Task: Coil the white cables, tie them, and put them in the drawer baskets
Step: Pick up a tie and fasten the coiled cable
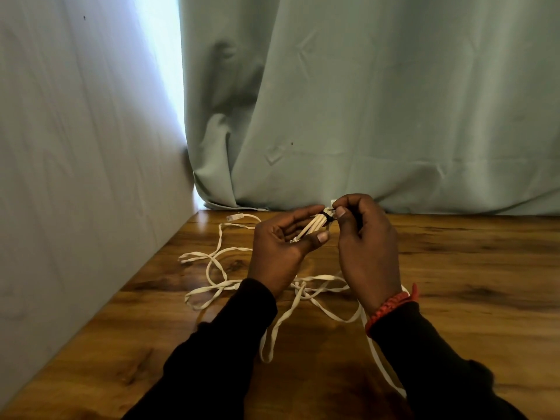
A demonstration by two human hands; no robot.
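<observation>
Head view looks down on both hands raised over the wooden table (pixel 454 268), and the action is right between them. Left hand (pixel 278 253) lies palm up, fingers curled under a folded white cable bundle (pixel 313 225), thumb laid across the near side of it — a firm grasp on the bundle. The strands run diagonally from the left palm up and to the right, ending just at the right hand's fingertips. Right hand (pixel 366 241) is curled, back toward the camera, thumb and forefinger pinching a black tie (pixel 328 215) that wraps the far end of the bundle. So the tie sits at the meeting point of the two hands, the bundle itself cradled wholly in the left.

Below the hands, loose white cable (pixel 212 268) sprawls on the table in open loops, well to the left and under both wrists. One connector end (pixel 235 217) rests near the back edge of the table, left of the left hand. One strand runs down along the right forearm toward the bottom of the frame, passing under the dark sleeve (pixel 424 359). Whether that strand belongs to the bundle or to another cable, I cannot tell.

On the right wrist, a red braided bracelet (pixel 391 307). Behind the table hangs a pale green curtain (pixel 363 101), its hem touching the tabletop, and a plain wall (pixel 75 147) closes off the left side
</observation>
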